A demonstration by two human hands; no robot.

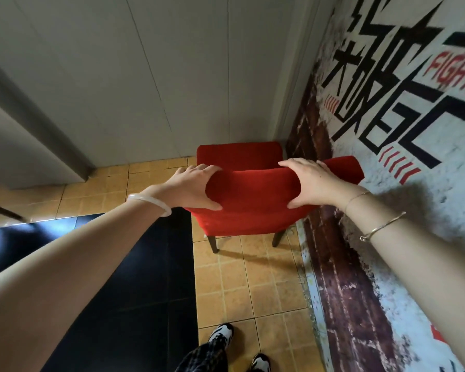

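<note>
Red chair [253,205]: the left hand [192,187] and the right hand [313,183] both hold its soft top edge, fingers curled over, thumbs under. The wall [414,167] shows red letters, "FIGHT".

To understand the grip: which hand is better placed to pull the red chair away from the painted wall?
Probably the left hand: it grips the red chair on the open-floor side; the right hand grips it beside the painted wall.
</note>
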